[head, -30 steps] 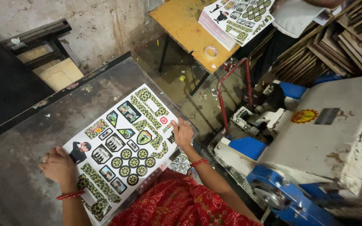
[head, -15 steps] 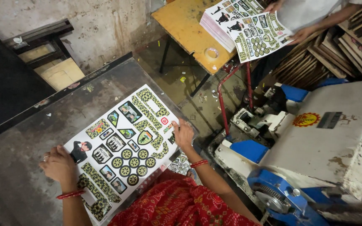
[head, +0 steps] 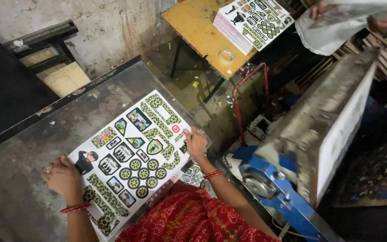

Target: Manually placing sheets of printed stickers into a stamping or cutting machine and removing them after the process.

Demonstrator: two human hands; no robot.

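Machine platen [head: 332, 121] swung open; both hands' flat fingers [head: 193, 136] press printed sheet [head: 135, 157].

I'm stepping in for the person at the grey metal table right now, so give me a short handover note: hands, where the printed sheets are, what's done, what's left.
Left hand: flat on the left edge of the white printed sticker sheet, not gripping anything.
Right hand: fingers pressing the sheet's right edge.
The sheet lies flat, at a slant, on the grey metal table.
A stack of matching printed sheets sits on the yellow wooden table, with another person's hand near it.
The blue and grey machine is to the right.
Done: one sheet laid out. Left: the sheet has not gone to the machine.
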